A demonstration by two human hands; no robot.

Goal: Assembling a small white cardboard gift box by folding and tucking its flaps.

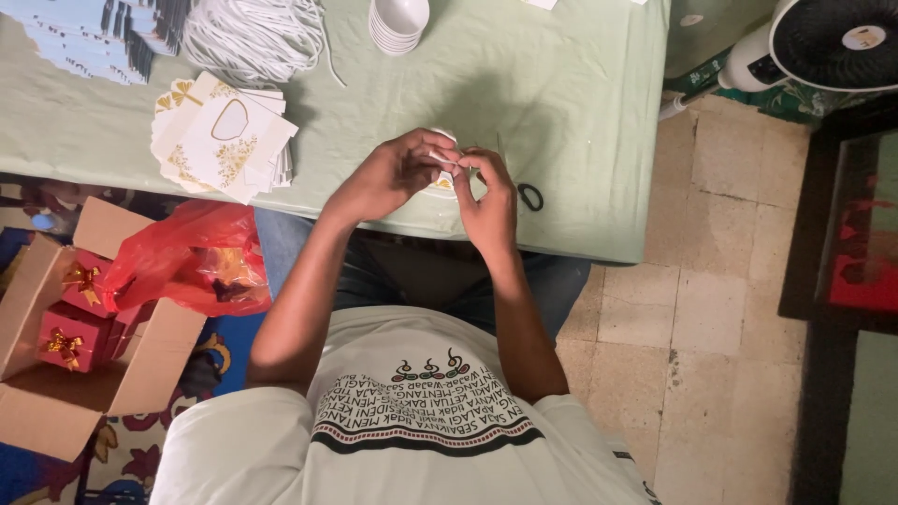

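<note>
Head view: left hand (393,173) and right hand (486,192) meeting fingertip to fingertip, both pinching small white piece (443,161) lying between them; scissors (529,195) resting just right of right hand.

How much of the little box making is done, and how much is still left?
Done, it seems: red boxes with gold bows sit in the cardboard carton. In hand: the left hand and right hand pinch one small white piece. Left: a stack of flat white-and-gold sheets and white cords.
</note>
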